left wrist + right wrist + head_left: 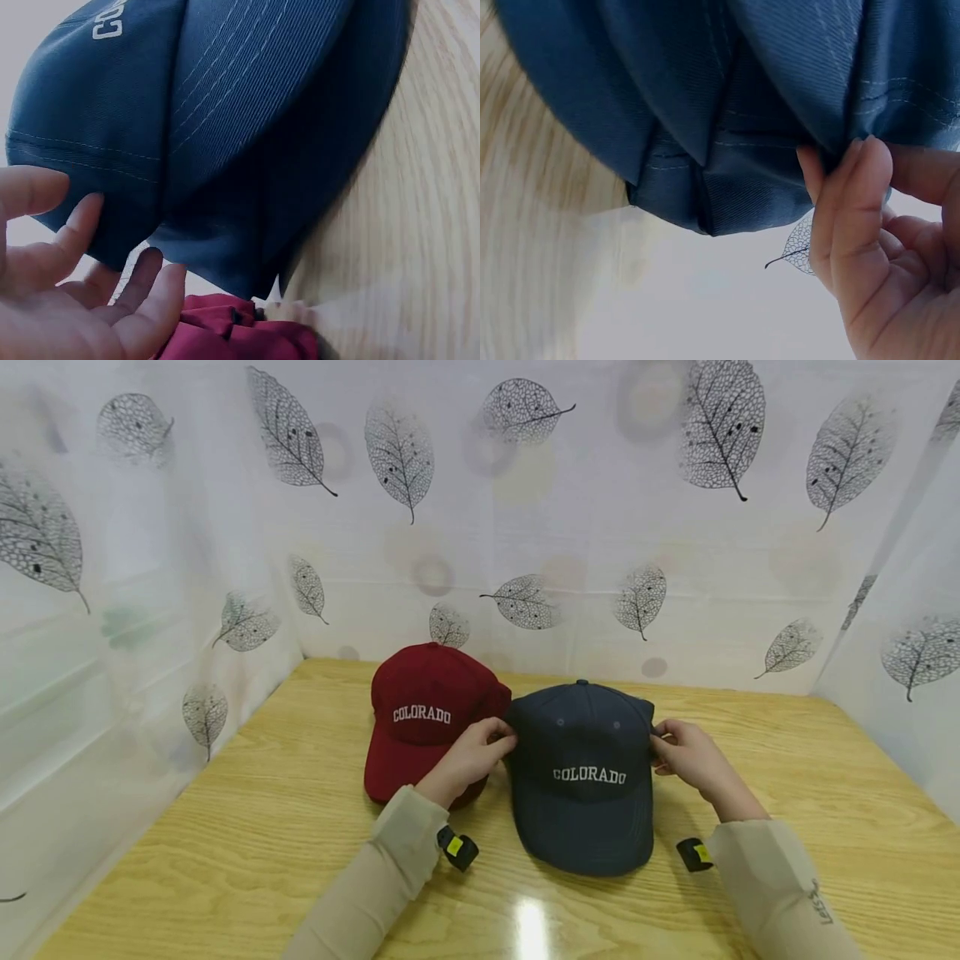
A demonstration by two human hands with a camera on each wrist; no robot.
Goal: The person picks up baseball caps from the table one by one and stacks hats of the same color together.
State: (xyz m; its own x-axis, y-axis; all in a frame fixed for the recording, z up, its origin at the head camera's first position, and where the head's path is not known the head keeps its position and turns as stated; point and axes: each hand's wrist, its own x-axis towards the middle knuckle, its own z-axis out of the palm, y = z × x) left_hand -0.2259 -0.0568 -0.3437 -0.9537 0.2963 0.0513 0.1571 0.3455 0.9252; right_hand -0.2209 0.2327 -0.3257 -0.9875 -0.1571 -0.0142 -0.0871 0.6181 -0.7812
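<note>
A navy baseball cap with white "COLORADO" lettering faces me at the middle of the table, brim toward me. Both wrist views show another navy brim layered beneath it, so caps appear stacked; how many is unclear. My left hand holds the cap's left side edge, its fingers against the crown. On the opposite side, my right hand pinches the lower edge between thumb and fingertips. Left of the navy cap is a red cap with the same lettering, partly behind my left hand.
The caps are on a light wood-grain table. Behind it and along both sides hang white curtains printed with dark leaves. A small black device with a yellow mark is at my left wrist, another at the right.
</note>
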